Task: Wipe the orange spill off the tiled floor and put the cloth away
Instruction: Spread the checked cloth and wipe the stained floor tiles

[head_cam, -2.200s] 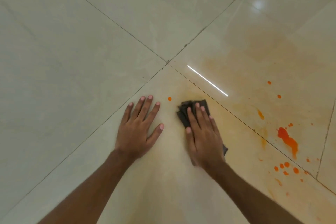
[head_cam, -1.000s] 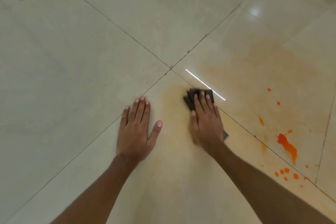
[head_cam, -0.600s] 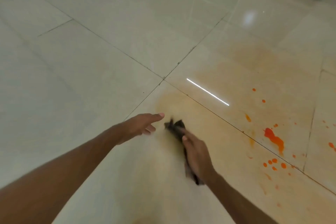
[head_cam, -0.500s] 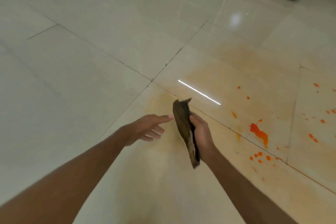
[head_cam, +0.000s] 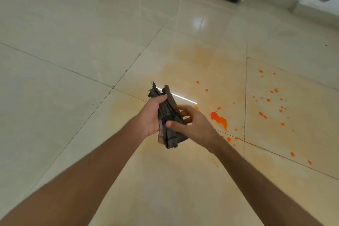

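Cloth [head_cam: 169,125]: dark grey-brown, bunched into a long folded wad with frayed ends, tinged orange along its lower left edge. It was off the floor [head_cam: 77,46], held lengthwise between both hands, its top corners pointing away and its lower end hanging free.

Spill [head_cam: 219,119]: bright orange. One elongated blot lay just right of the cloth, with small round drops scattered near it and across the tile to the right. A pale orange smear covered the tiles around and beneath the cloth.

Floor: glossy cream tiles with thin dark grout lines.
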